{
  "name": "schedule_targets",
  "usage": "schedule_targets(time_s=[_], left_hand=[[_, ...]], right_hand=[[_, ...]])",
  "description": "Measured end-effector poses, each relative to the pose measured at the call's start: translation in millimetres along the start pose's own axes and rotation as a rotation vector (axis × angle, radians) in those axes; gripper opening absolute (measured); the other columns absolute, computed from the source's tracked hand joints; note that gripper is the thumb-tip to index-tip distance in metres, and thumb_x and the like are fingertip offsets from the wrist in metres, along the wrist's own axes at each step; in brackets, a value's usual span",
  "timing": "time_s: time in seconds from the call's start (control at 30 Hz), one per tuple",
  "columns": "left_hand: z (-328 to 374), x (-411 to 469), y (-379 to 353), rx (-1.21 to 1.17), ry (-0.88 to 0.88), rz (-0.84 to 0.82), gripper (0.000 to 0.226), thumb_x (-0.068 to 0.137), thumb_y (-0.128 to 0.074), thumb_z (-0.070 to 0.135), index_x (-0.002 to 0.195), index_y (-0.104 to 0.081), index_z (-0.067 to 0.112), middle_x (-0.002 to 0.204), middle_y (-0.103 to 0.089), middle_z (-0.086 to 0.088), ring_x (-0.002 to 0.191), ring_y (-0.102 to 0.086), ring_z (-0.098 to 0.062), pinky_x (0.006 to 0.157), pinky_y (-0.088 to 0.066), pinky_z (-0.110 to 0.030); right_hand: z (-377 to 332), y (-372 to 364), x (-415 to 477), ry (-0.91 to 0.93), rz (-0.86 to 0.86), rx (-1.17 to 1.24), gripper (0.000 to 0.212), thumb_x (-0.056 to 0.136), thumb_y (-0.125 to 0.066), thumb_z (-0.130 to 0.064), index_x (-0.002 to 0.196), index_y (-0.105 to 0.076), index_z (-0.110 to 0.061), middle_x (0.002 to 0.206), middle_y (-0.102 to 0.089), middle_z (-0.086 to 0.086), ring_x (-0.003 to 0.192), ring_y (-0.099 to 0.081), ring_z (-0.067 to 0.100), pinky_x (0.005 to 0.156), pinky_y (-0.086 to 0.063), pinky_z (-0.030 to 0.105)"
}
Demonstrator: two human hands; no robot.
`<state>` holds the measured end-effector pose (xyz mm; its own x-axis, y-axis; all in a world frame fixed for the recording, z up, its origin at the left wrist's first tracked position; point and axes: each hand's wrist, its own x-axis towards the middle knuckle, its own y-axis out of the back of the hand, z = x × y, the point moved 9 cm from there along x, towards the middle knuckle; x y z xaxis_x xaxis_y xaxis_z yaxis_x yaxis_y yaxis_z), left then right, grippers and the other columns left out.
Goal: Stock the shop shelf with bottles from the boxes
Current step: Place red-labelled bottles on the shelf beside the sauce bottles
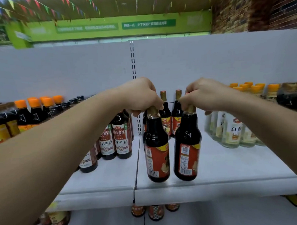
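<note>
Two dark bottles (156, 146) (187, 144) in two hands (141, 97) (203, 95)

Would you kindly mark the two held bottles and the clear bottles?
left-hand bottle (158, 161), head view, red label.
right-hand bottle (189, 159), head view, red label.
clear bottles (235, 130), head view, front bottle's label.

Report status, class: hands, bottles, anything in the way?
Left hand grips left bottle by the neck. Right hand grips right bottle likewise. Both at shelf front; two matching bottles stand behind, path clear.
</note>
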<state>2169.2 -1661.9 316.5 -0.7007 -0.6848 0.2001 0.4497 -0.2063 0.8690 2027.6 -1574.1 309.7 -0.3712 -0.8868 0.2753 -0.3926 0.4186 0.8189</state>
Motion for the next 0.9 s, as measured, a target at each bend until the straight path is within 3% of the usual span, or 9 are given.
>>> schedule_targets(time_s=[0.23,0.47,0.67,0.77,0.9], left_hand=[[-17,45,-26,0.050,0.046,-0.031,0.025,0.090,-0.076,0.024,0.079,-0.067,0.004,0.044,-0.056,-0.001,0.038,-0.048,-0.022,0.050,-0.044,-0.030],[-25,75,-46,0.087,0.062,-0.055,0.024,0.091,-0.077,0.026,0.084,-0.067,0.005,0.049,-0.059,-0.001,0.043,-0.053,-0.022,0.054,-0.046,-0.033],[-23,85,-53,0.136,0.016,-0.081,0.017,0.093,-0.075,0.029,0.089,-0.067,0.015,0.072,-0.067,-0.007,0.050,-0.059,-0.020,0.055,-0.049,-0.030],[-24,85,-57,0.134,-0.006,-0.103,0.017,0.096,-0.072,0.031,0.090,-0.064,0.017,0.079,-0.066,-0.006,0.059,-0.060,-0.020,0.056,-0.048,-0.030],[-24,85,-59,0.163,-0.031,-0.143,0.009,0.099,-0.068,0.028,0.101,-0.064,0.019,0.095,-0.069,-0.010,0.071,-0.063,-0.022,0.067,-0.052,-0.035]], right_hand=[[33,-23,39,-0.051,-0.008,-0.023,0.021,0.079,-0.072,-0.030,0.084,-0.073,-0.010,0.082,-0.075,0.005,0.080,-0.070,0.025,0.062,-0.064,0.038],[51,-30,63,-0.063,0.058,-0.070,0.026,0.071,-0.069,-0.036,0.081,-0.070,-0.012,0.076,-0.073,0.005,0.073,-0.070,0.026,0.068,-0.065,0.048],[61,-33,68,-0.042,0.089,-0.078,0.028,0.080,-0.068,-0.039,0.081,-0.062,-0.012,0.079,-0.068,0.006,0.069,-0.066,0.024,0.070,-0.064,0.046],[68,-38,68,-0.047,0.066,-0.011,0.034,0.082,-0.069,-0.037,0.086,-0.067,-0.003,0.076,-0.067,0.010,0.063,-0.065,0.023,0.064,-0.064,0.049],[74,-38,66,-0.070,0.068,0.043,0.038,0.081,-0.072,-0.035,0.091,-0.070,0.001,0.087,-0.073,0.016,0.062,-0.067,0.023,0.062,-0.065,0.045]])
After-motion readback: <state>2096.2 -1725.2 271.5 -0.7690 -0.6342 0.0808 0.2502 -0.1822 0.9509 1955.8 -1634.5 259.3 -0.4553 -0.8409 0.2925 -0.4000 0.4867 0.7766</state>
